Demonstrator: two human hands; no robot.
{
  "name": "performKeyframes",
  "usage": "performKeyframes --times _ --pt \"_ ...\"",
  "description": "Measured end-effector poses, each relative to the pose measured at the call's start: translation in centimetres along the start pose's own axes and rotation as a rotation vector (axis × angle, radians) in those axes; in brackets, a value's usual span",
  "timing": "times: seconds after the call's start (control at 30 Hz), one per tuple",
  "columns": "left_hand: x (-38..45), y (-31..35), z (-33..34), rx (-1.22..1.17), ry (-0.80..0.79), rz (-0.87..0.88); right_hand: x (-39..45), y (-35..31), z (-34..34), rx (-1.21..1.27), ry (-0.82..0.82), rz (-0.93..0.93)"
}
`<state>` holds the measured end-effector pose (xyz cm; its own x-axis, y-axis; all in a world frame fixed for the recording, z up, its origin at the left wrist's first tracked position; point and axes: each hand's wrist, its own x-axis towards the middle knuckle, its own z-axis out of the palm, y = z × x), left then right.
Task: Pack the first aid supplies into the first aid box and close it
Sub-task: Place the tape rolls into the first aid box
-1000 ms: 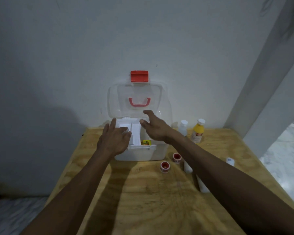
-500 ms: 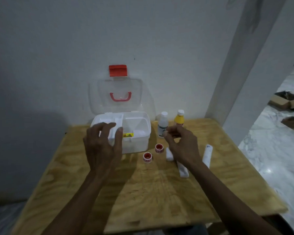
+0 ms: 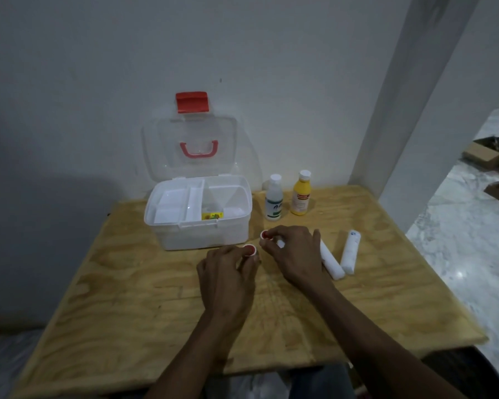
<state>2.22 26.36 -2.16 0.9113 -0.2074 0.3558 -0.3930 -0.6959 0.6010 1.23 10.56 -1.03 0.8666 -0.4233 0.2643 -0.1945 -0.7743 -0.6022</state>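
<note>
A white plastic first aid box (image 3: 202, 226) with a clear hinged lid (image 3: 189, 148) is seen standing open at the back of the pale plywood table (image 3: 127, 298), against the wall. The lid is raised upright, with a red latch (image 3: 191, 102) at its top edge and a red handle (image 3: 198, 148) on its face. A white divided tray (image 3: 179, 205) is set in the left part of the box, and a small yellow packet (image 3: 212, 216) can be seen in the right part.

Just in front of the box, two small white tape rolls with red centres are being touched. The left hand (image 3: 228, 273) is curled, with its fingertips closed around the nearer tape roll (image 3: 249, 249). The right hand (image 3: 296, 254) is likewise curled, with its fingertips pinched on the farther tape roll (image 3: 265, 235). Whether either roll has been lifted off the table cannot be told.

Beside the right hand, two white wrapped bandage rolls (image 3: 332, 262) (image 3: 350, 251) are laid on the table, and part of a third white roll (image 3: 281, 243) is hidden under the fingers. Behind the right hand, to the right of the box, a clear bottle with a white cap (image 3: 273, 201) and a yellow bottle with a white cap (image 3: 300, 194) are stood upright side by side.
</note>
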Motion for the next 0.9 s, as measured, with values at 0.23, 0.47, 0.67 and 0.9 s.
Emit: performKeyframes --times 0.23,0.47,0.67,0.9 --pt "-0.2 -0.7 -0.6 0.035 0.014 -0.012 -0.2 0.3 0.2 -0.046 0.016 -0.026" --pt "-0.3 -1.4 -1.7 0.052 -0.006 -0.013 -0.5 0.0 -0.4 -0.057 -0.028 -0.078" --pt "-0.7 -1.3 -2.2 0.066 -0.015 -0.012 -1.2 -0.2 -0.9 -0.037 -0.042 -0.116" --pt "-1.4 -2.1 -4.5 -0.068 0.028 0.028 -2.5 -1.1 -2.8 0.12 0.042 -0.122"
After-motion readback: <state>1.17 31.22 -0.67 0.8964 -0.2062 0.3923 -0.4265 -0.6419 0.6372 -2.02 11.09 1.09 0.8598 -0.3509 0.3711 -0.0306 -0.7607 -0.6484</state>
